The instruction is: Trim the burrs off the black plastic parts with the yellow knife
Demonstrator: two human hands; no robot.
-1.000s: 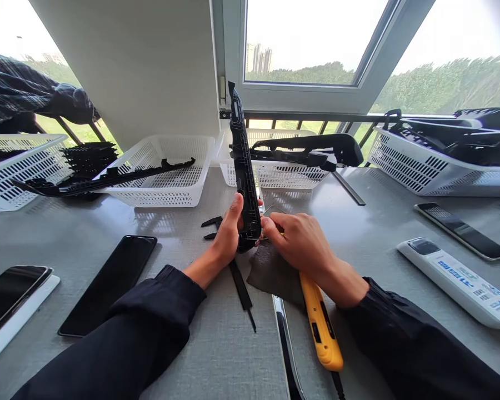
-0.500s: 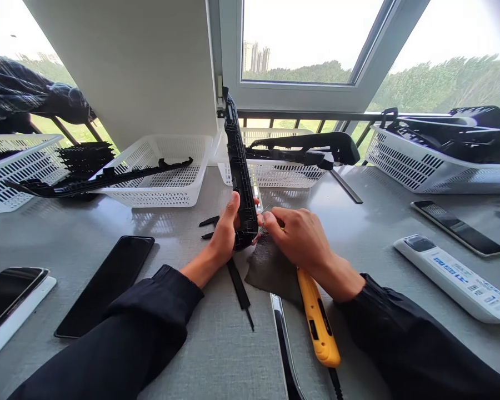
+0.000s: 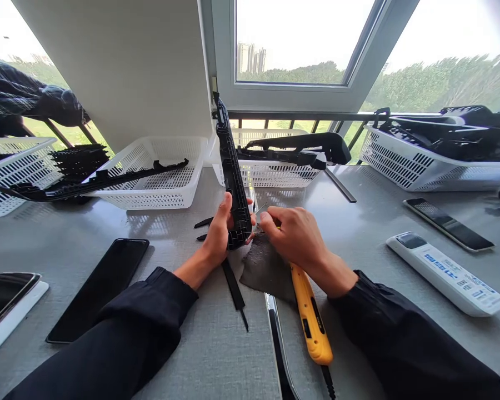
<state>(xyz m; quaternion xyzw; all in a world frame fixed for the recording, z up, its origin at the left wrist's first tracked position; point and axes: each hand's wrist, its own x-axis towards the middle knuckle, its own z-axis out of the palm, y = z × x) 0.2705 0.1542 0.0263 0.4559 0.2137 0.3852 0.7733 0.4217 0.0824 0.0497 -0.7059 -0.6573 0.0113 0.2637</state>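
Note:
A long black plastic trim piece (image 3: 232,172) is tilted upright in my left hand (image 3: 219,233), its ribbed inner side showing. My thumb lies along its near edge and fingertips show on its far side. Beside its lower end, my right hand (image 3: 298,236) is closed in a pinch. A bit of yellow and a thin metallic tip show at those fingers; most of what they hold is hidden. Below my right wrist lies a yellow corded power tool (image 3: 312,316), next to a dark grey cloth-like sheet (image 3: 266,266). A black caliper (image 3: 233,286) rests under my left hand.
White plastic baskets (image 3: 162,191) line the window side, with black trim parts (image 3: 308,147) in or across several. Phones (image 3: 100,289) lie on the left and right. A white remote-like device (image 3: 445,272) lies on the right. A shiny metal strip (image 3: 279,344) runs toward me.
The whole view has shifted slightly, so most things appear a little farther left. Both hands keep their grips, and the trim piece stays beside my right fingers.

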